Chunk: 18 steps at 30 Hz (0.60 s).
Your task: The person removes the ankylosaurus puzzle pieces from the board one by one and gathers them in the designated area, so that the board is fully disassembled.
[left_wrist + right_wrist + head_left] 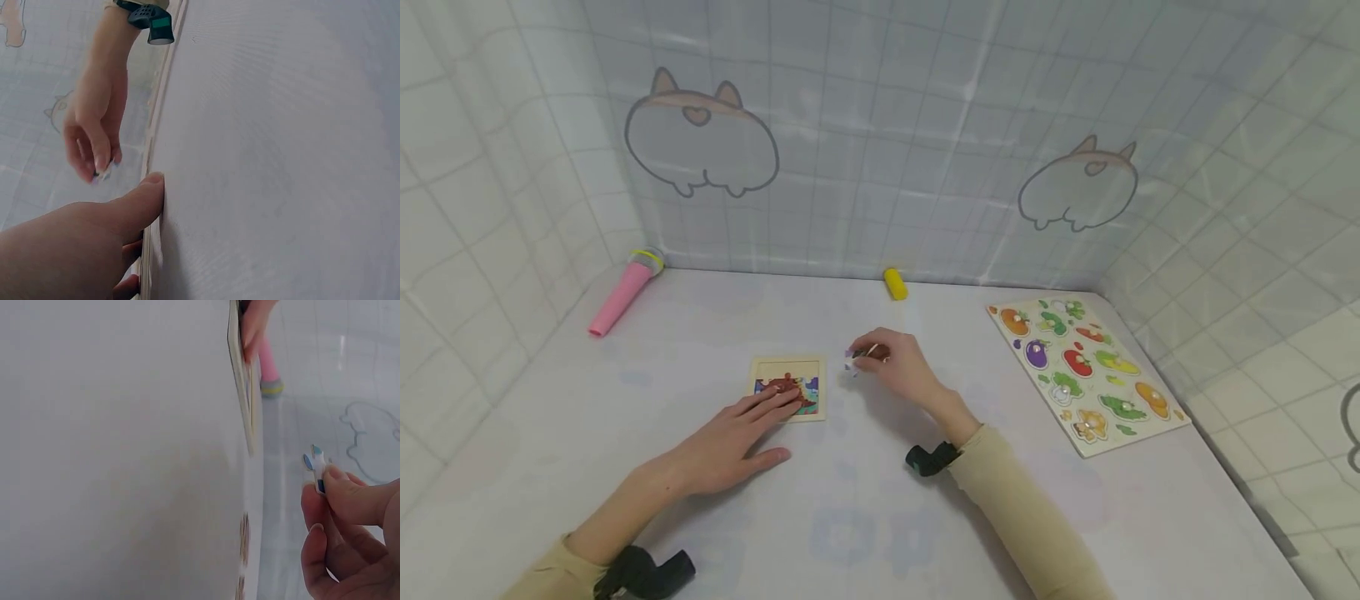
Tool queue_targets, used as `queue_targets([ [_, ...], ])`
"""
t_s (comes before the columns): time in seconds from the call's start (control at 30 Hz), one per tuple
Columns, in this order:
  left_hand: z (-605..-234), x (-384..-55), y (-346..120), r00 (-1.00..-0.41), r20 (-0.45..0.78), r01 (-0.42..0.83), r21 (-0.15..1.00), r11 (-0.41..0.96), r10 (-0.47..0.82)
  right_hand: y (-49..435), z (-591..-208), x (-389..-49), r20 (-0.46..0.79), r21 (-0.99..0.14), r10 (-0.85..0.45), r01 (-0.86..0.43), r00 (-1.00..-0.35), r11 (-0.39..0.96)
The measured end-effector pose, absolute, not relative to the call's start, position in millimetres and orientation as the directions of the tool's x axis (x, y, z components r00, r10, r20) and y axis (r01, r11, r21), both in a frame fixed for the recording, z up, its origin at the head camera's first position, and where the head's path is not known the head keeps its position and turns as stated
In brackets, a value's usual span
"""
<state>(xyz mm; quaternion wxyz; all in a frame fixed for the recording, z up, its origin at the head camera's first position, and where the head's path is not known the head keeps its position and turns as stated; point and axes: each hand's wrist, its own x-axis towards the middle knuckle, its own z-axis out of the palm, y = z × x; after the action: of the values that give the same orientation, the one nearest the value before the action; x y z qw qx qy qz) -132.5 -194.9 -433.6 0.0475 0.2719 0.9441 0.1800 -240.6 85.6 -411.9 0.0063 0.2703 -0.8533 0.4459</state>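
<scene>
While the left hand (730, 446), fingers extended, partly covers the puzzle (822, 388), the right hand (906, 365) pinches a piece (319, 467); a microphone (625, 289) lies apart.

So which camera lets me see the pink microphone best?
The head view: it shows the whole pink microphone from end to end, with nothing in front of it. The right wrist view shows only its grey end and some pink, partly hidden behind the left hand. The left wrist view doesn't show it.

Left hand (737, 440) lies palm down, fingers extended; right hand (897, 363) pinches with thumb and fingers.
</scene>
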Motion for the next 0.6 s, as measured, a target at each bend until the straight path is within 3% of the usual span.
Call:
queue_targets([
  [0.6, -434.7, -133.3, -194.8, -0.846, 0.006, 0.499, 0.363, 0.787, 0.534, 171.3, -417.6, -255.2, 0.179, -0.736, -0.338, -0.354, -0.924, 0.577],
])
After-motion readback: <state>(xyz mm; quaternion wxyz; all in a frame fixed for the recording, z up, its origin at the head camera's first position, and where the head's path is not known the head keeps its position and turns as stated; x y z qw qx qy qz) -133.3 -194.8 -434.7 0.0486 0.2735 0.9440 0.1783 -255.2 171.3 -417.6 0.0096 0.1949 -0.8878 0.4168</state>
